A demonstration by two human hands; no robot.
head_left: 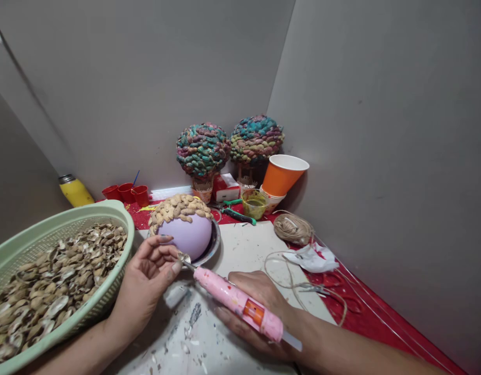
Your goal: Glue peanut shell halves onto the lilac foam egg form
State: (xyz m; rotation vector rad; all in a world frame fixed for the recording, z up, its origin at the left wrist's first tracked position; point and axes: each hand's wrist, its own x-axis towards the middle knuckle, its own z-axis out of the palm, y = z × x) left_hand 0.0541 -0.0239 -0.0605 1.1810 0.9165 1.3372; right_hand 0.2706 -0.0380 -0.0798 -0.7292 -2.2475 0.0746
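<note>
Between its thumb and fingers my left hand (pixel 149 278) pinches a peanut shell half (pixel 184 257), its hollow side showing. My right hand (pixel 260 307) is wrapped round a pink hot glue gun (pixel 225 289), a clear glue stick (pixel 292 341) jutting from its back end. The gun's metal nozzle is at the shell. Just behind my left hand, a lilac balloon (pixel 189 237) rests in a round metal bowl (pixel 216 242). Peanut shells (pixel 180 207) cover the balloon's upper part; its lower side is bare.
At the left stands a green basket (pixel 125 229) full of peanut shells. Behind are a yellow bottle (pixel 76 191), red cups (pixel 126 192), two colourful shell-covered balls (pixel 203 148), pliers (pixel 238 214) and an orange paper cup (pixel 283 177). Twine (pixel 293 229) and scissors (pixel 314 289) lie right.
</note>
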